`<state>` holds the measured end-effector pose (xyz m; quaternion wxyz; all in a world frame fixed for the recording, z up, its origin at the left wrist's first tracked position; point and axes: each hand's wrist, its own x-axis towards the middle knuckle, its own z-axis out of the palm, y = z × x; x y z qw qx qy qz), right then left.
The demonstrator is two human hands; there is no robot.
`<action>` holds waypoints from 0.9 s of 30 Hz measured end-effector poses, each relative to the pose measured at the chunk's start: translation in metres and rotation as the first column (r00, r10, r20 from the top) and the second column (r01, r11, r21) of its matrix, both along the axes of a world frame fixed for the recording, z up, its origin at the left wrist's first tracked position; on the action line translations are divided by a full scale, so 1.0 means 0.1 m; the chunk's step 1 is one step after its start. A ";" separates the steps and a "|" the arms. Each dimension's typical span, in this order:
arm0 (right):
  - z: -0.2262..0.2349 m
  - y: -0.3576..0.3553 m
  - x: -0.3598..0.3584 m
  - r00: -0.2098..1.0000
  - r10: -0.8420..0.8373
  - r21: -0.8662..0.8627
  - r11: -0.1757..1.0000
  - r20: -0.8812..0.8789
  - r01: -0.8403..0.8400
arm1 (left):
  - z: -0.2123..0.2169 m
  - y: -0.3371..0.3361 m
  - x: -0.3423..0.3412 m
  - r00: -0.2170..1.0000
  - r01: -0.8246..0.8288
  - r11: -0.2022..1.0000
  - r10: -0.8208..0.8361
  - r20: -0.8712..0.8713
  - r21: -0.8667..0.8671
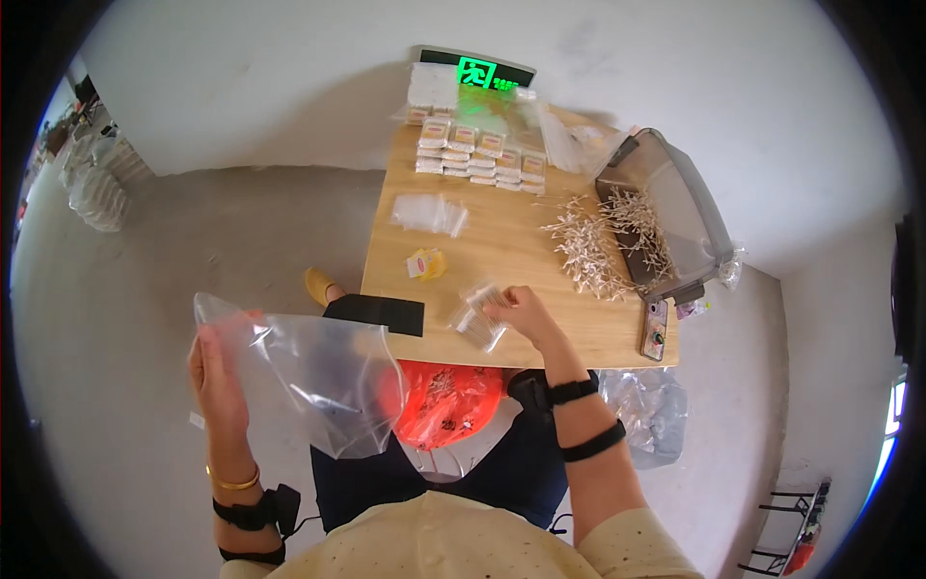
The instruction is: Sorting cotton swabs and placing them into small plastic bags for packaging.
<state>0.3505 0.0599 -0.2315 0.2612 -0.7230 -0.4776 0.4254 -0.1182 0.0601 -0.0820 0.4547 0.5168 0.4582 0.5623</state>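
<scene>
My left hand grips a large clear plastic bag by its upper left side, off the table's left front corner. The bag hangs across in front of my lap. At the table's front edge, my right hand is closed on a small clear plastic bag, its fingertips pressed on the bag's right side. What the small bag holds, if anything, is too fine to tell. Left of it lie small yellow labels, and farther back a fan of flat clear bags.
Stacked small packs stand at the table's back. To the right, a tipped grey bin spills cotton swabs. A phone lies at the right front corner. A red plastic bag hangs below the front edge.
</scene>
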 end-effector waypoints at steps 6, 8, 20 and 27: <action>-0.36 -0.39 -0.50 0.916 -0.078 0.275 0.961 0.394 -0.037 | 0.06 0.08 0.24 0.998 0.059 0.998 -0.059 0.034 0.002; -0.25 -0.42 -0.56 0.938 -0.088 0.347 0.937 0.335 -0.036 | 0.14 0.11 0.30 0.997 0.076 0.997 -0.076 0.004 -0.003; 1.01 -1.02 -0.93 0.285 0.133 0.118 0.991 -0.949 -0.070 | 0.56 0.32 0.69 0.963 0.179 0.981 -0.191 0.192 0.080; 1.63 -1.13 -1.24 0.241 0.179 0.210 0.971 -0.954 0.110 | 0.74 0.26 1.08 0.929 0.235 0.971 -0.213 -0.303 0.036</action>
